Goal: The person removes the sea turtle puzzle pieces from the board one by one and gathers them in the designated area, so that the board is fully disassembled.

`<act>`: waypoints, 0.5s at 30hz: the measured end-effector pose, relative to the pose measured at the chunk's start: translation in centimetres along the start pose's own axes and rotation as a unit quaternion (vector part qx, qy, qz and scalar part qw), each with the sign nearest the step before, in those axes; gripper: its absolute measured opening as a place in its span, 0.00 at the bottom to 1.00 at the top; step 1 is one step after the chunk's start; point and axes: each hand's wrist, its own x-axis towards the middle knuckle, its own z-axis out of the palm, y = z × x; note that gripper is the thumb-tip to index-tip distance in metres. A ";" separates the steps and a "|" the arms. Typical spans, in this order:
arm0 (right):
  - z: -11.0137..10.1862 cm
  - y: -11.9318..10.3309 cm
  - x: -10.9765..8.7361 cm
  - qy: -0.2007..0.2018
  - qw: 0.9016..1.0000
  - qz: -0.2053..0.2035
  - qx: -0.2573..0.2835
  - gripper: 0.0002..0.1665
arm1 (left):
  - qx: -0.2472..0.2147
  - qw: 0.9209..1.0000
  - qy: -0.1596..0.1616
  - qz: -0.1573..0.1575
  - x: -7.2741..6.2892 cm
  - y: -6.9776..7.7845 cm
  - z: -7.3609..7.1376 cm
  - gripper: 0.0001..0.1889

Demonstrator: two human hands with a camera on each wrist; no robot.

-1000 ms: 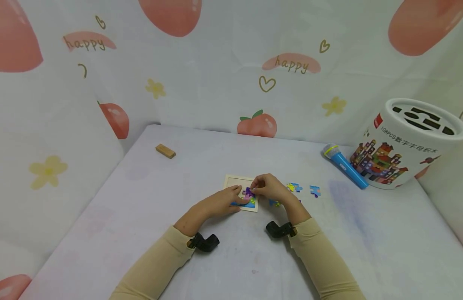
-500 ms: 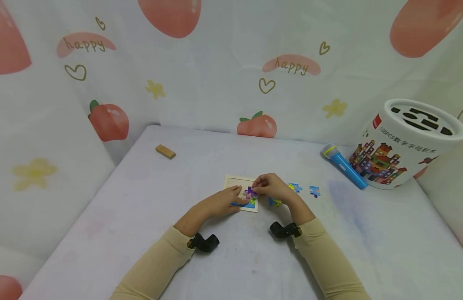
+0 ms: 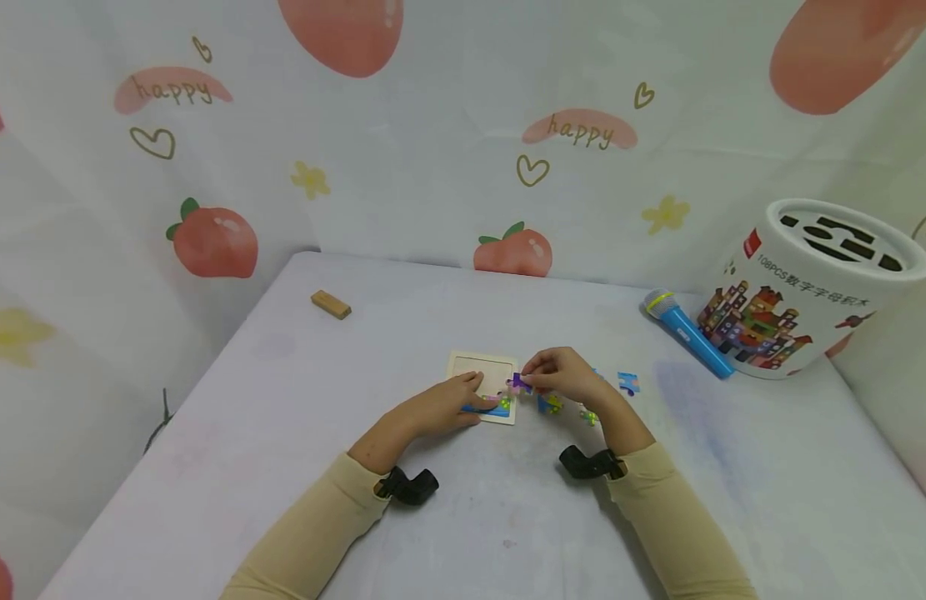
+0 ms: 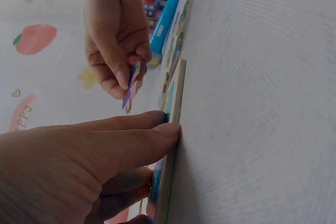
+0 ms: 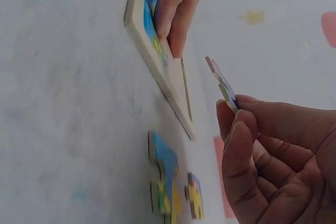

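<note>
A purple and pink jigsaw puzzle piece is pinched between the thumb and fingertips of my right hand, raised just off the tray's right side. In the left wrist view the puzzle piece hangs tilted, seen nearly edge-on. My left hand lies over the lower left of the square wooden puzzle tray, with fairly straight fingers resting on it and the thumb at its near edge. Blue and green pieces fill the tray's lower part, partly covered by this hand. Its upper part shows bare wood.
Loose puzzle pieces lie right of the tray, some partly under the right hand and wrist. Another blue piece sits farther right. A blue toy microphone leans by a white bucket. A wooden block lies at the back left.
My right hand has lifted the purple and pink puzzle piece out of the tray and moved it to the right. My left hand has stayed on the tray.
</note>
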 end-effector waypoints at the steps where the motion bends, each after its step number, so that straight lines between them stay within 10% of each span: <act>1: -0.2 0.2 -0.2 0.000 1.000 0.002 0.000 0.13 | 0.001 1.000 0.001 0.000 0.0 0.0 0.1 0.20; 15: -2.6 2.7 -2.9 0.036 0.999 0.008 -0.011 0.14 | 0.004 1.000 0.011 -0.006 0.2 0.1 0.6 0.21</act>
